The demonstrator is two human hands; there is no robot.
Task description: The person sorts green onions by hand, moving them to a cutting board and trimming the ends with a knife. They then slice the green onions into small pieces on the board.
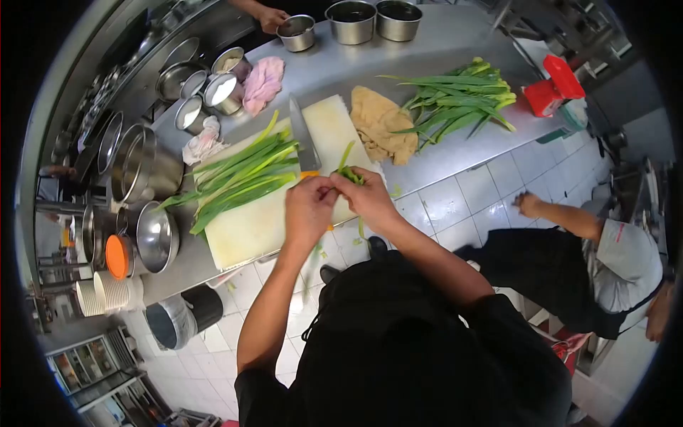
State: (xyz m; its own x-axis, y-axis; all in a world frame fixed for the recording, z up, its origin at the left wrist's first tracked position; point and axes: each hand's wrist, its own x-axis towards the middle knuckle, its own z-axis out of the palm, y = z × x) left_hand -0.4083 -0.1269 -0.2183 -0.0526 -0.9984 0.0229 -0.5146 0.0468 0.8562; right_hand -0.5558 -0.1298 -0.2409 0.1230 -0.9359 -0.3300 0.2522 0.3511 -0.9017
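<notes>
My right hand [368, 202] is closed around a small bunch of green onion leaf pieces [348, 173], with one strip sticking up above the fingers. Beside it, my left hand [309, 208] is pinched, its fingertips meeting those of the right; what it grips is hidden. Both hands are over the near edge of a white cutting board [329, 117]. A wide-bladed knife [304, 135] with an orange handle lies on the board just beyond them. To its left rests a pile of long green onions [249, 167].
A tan cloth [384, 124] and more green onions [462, 99] lie to the right on the steel counter [313, 71]. Metal bowls [157, 236] and pots [352, 25] stand left and behind. A co-worker [605, 263] is at right; another person's hand [272, 20] reaches a pot.
</notes>
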